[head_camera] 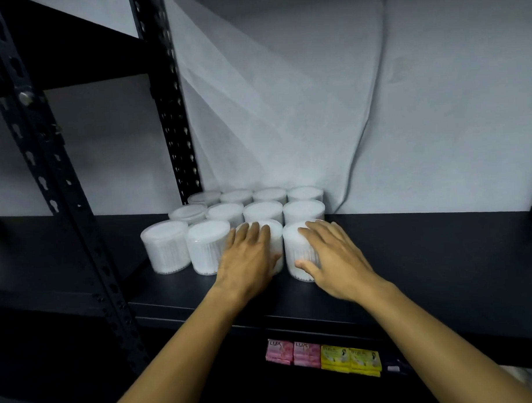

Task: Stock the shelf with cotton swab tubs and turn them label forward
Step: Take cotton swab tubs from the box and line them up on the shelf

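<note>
Several clear round cotton swab tubs (165,247) with white lids stand in rows on the black shelf (426,256), all upright. No label shows on any tub from here. My left hand (248,256) wraps the front of the third tub in the front row (275,231), fingers over its lid. My right hand (330,253) grips the rightmost front tub (293,245), fingers across its lid and thumb on its side wall. Both tubs rest on the shelf, touching their neighbours.
A black slotted upright post (62,190) stands at the left, a second one (170,99) behind the tubs. White sheeting (346,108) hangs at the back. On the shelf below lie pink soap packs (292,352) and yellow packs (350,359).
</note>
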